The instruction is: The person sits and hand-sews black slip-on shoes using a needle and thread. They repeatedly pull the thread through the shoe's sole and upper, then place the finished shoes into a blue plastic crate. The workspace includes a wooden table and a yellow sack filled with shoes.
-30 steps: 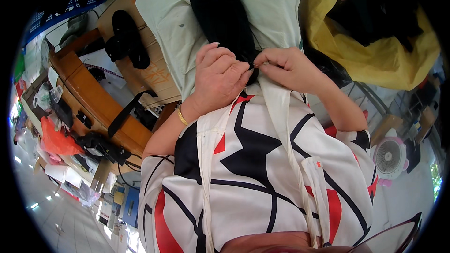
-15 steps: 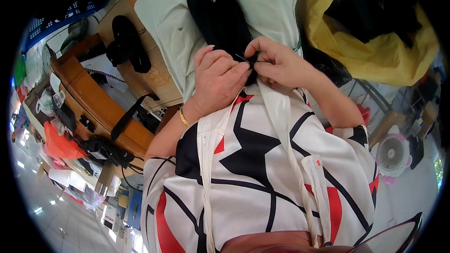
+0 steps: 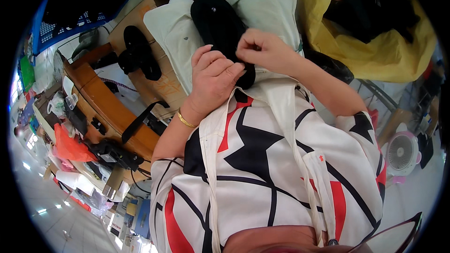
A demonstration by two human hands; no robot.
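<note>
A long black shoe point(image 3: 216, 21) lies over the off-white apron cloth point(image 3: 269, 4) on my lap, its near end toward my body. Closed on the near end's left side is my left hand point(image 3: 213, 75), thumb and forefinger pressed together at the edge. My right hand point(image 3: 262, 51) is curled in a pinch just above the shoe's right side. Anything between its fingertips is too small to make out. Part of the shoe's middle is hidden behind both hands.
To the left, a pair of black shoes point(image 3: 138, 54) rests on a cardboard box point(image 3: 161, 61) beside an orange-brown wooden bench point(image 3: 105, 100). A yellow bag point(image 3: 356, 58) with black items stands at the right. Lower right is a small pink-and-white fan point(image 3: 402, 152).
My right hand has lifted slightly up and left, away from the shoe's near end. My left hand keeps its grip. A thin glint between the hands no longer shows, and the view has shifted slightly.
</note>
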